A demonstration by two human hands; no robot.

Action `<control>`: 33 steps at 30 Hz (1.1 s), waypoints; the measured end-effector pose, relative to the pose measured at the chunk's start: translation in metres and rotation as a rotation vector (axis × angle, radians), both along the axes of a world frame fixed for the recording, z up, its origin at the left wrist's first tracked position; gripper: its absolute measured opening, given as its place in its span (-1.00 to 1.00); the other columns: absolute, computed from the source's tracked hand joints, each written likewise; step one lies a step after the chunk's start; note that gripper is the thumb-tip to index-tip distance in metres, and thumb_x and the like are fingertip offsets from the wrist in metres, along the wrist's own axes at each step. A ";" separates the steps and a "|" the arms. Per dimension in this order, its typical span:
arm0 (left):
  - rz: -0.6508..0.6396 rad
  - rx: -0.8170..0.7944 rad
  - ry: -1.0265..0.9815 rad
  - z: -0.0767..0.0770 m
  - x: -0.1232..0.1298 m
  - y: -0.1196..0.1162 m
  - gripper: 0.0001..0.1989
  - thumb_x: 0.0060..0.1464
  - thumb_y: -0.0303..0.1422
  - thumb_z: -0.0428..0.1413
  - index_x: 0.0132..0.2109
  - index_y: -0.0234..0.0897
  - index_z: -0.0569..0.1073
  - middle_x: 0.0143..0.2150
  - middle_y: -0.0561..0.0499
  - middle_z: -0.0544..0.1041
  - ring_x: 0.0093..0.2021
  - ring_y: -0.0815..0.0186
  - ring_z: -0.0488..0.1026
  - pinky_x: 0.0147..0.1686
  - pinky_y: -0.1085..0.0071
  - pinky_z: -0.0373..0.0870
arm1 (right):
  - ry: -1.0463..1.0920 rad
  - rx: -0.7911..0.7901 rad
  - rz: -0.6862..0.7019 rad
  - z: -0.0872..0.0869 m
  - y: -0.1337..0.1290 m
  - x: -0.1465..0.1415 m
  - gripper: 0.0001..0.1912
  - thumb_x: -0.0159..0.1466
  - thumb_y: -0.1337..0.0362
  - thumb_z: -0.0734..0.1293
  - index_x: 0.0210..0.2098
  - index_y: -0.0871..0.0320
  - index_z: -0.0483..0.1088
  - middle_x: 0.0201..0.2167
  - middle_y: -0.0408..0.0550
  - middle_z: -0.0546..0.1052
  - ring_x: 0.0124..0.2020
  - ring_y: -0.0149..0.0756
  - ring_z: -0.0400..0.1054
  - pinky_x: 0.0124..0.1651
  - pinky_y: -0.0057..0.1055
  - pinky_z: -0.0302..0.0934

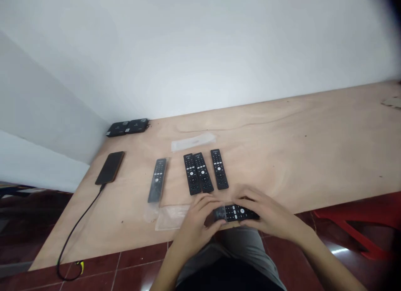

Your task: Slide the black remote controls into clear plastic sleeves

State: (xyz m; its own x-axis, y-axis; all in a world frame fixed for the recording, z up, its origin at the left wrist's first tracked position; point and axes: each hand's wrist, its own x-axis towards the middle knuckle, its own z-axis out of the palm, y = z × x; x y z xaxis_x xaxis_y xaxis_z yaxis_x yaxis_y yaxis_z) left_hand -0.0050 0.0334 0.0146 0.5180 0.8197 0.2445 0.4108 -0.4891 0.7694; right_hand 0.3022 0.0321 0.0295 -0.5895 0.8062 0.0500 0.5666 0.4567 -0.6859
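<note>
At the table's front edge a black remote control (234,213) with white buttons lies crosswise between my two hands. My left hand (198,218) grips its left end, where a greyish, see-through cover that looks like plastic overlaps the remote. Around the other end are the fingers of my right hand (263,211). Just beyond my hands lie a pair of remotes side by side, a left one (191,174) and a right one (203,173), and a single remote (219,169) to their right. Further left rests a remote in a clear plastic sleeve (157,180).
A flat plastic sleeve (171,218) lies left of my left hand, another sleeve (193,142) farther back. On the left is a phone (110,168) with a black cable (78,224) hanging off the table. Two black boxes (128,127) sit by the wall. A red stool (360,218) stands right.
</note>
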 end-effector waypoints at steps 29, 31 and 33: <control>0.039 0.068 0.173 -0.002 0.000 -0.009 -0.36 0.31 -0.45 0.40 0.44 -0.08 0.46 0.21 -0.16 0.67 0.21 -0.06 0.60 0.23 -0.08 0.63 | 0.140 0.044 -0.490 -0.028 -0.032 -0.010 -0.59 0.64 0.09 0.32 0.41 -0.07 0.54 0.42 0.08 0.59 0.44 0.12 0.49 0.51 0.18 0.39; 0.029 0.074 0.180 -0.002 0.001 -0.009 -0.38 0.31 -0.45 0.40 0.43 -0.10 0.46 0.20 -0.16 0.67 0.19 -0.07 0.61 0.23 -0.10 0.63 | 0.180 0.007 -0.483 -0.030 -0.035 -0.012 -0.60 0.64 0.10 0.32 0.39 -0.05 0.56 0.40 0.08 0.61 0.43 0.13 0.51 0.51 0.21 0.39; 0.021 0.090 0.196 -0.002 0.002 -0.007 -0.36 0.30 -0.46 0.40 0.44 -0.12 0.45 0.19 -0.17 0.67 0.19 -0.09 0.62 0.24 -0.13 0.62 | 0.229 -0.022 -0.471 -0.030 -0.037 -0.020 -0.61 0.64 0.11 0.33 0.36 -0.03 0.58 0.39 0.09 0.62 0.42 0.13 0.51 0.51 0.21 0.38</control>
